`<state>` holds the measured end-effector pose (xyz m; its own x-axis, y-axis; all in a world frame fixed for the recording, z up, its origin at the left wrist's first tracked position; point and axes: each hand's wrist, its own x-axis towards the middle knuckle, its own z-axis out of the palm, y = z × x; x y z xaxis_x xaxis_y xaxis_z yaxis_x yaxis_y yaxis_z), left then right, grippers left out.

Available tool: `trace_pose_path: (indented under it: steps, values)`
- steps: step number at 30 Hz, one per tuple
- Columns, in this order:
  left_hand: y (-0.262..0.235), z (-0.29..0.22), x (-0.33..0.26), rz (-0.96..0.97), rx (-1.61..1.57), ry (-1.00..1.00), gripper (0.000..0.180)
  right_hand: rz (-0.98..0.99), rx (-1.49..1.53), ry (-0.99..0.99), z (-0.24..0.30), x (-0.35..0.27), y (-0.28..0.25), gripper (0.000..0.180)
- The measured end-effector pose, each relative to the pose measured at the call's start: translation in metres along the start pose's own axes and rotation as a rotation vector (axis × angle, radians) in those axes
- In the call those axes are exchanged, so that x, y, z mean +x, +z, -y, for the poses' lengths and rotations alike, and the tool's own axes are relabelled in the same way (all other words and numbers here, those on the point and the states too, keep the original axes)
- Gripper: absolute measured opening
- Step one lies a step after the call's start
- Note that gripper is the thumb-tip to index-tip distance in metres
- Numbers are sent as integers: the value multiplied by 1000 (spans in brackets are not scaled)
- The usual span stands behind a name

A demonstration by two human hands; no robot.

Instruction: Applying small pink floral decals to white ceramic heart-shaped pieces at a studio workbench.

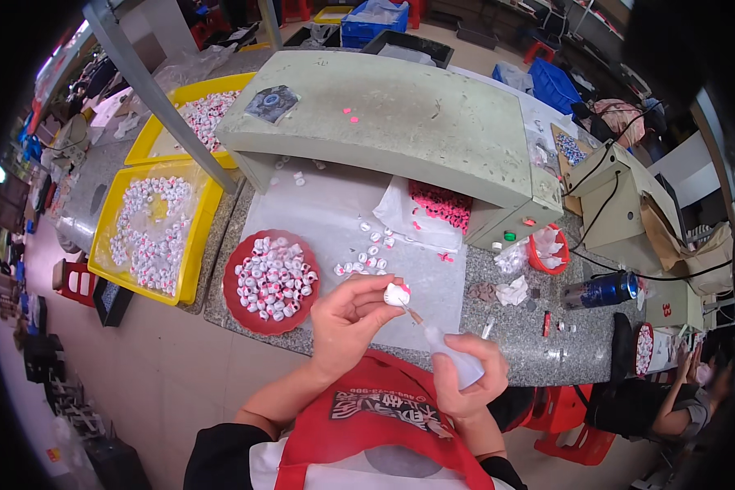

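Near the speckled stone tabletop's (514, 322) front edge, the left hand (347, 314) pinches 1 small white-and-pink plastic bead (396, 295), while the right hand's (465, 380) grip wraps a soft translucent squeeze bottle (453, 355).

A bare strip of white sheet (318, 208) on the tabletop (514, 322) lies open between the red plate (238, 314) and the bag of pink pieces (433, 214), hemmed behind by the green machine (400, 122) and dotted with loose beads (366, 260).

A white bead with a pink spot (397, 295) sits at the left fingertips (381, 287), above a translucent white bottle (455, 358).
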<state>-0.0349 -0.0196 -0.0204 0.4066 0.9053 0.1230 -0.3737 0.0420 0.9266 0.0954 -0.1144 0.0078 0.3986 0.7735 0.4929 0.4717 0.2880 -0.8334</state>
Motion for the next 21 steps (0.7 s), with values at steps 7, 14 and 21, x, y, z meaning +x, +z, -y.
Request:
trace_pose_path:
  steps: [7, 14, 21]
  values:
    - [1, -2, -2, 3, 18, 52, 31, -4, -41, -209, 0, 6, 2, 21]
    - [3, -1, 1, 5, 21, 73, 29, 9, -51, -198, -2, 9, 1, 19]
    - [0, 1, 5, 14, 38, 104, 28, 62, -2, -181, -3, 14, 1, 18]
